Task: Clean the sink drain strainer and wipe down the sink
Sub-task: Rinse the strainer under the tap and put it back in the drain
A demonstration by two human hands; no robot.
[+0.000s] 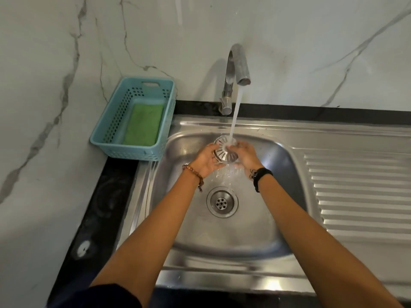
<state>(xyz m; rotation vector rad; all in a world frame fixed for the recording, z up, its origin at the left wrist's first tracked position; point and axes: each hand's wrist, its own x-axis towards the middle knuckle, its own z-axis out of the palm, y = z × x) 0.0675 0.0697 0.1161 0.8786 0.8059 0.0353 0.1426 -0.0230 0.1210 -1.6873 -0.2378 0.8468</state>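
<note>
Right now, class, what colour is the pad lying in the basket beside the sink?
Green. The pad lies in a light blue basket, seen in the head view.

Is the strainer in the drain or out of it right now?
Out. Both hands, left and right, hold the strainer under the tap's stream, above the uncovered drain.

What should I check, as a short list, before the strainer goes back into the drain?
1. Strainer held by both hands, left hand and right hand: ok.
2. Water stream from faucet lands on strainer: ok.
3. Drain opening free of objects: ok.
4. Strainer slots free of dirt: cannot tell.
5. Green sponge ready in blue basket for wiping: ok.
6. Sink basin wiped: not ok, wet.
</note>
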